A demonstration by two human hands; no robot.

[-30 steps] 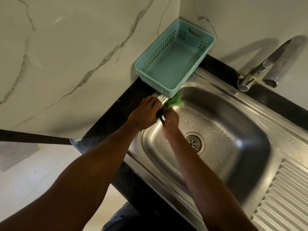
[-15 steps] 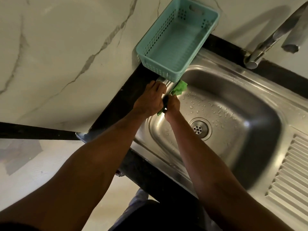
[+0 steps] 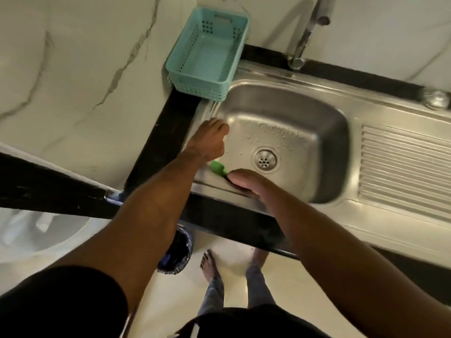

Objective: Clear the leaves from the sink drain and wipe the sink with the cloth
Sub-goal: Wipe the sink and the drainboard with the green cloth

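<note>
Sink (image 3: pixel 341 113): steel basin set in a black counter (image 3: pixel 170 118), drainboard (image 3: pixel 402 167) along its right side. Drain (image 3: pixel 265 160) sits mid-basin, strainer holes showing, no leaves on it. Water drops lie on the basin floor between the drain and the far wall.

Left hand (image 3: pixel 210 140) rests on the sink's left rim, fingers bent over the edge into the basin; it holds nothing that shows. Right hand (image 3: pixel 246 182) is at the near-left corner of the basin, over the front rim, fingers curled downward. A green piece (image 3: pixel 218 167) sticks out just left of it, between the two hands. Cannot tell whether this is leaf or cloth, nor whether the fingers actually grip it; the frame is blurred there.

Surroundings: teal basket (image 3: pixel 190 57) stands at the far-left corner, its near end overhanging the sink rim. Tap (image 3: pixel 302 42) rises from the far edge, spout cut off at the top. Knob (image 3: pixel 438 100) sits at the far-right rim. Marble wall (image 3: pixel 85 57) lies left and behind. Below the counter's front edge: a dark bin (image 3: pixel 179 250) with a liner on the floor, bare feet (image 3: pixel 207 264) beside it.
</note>
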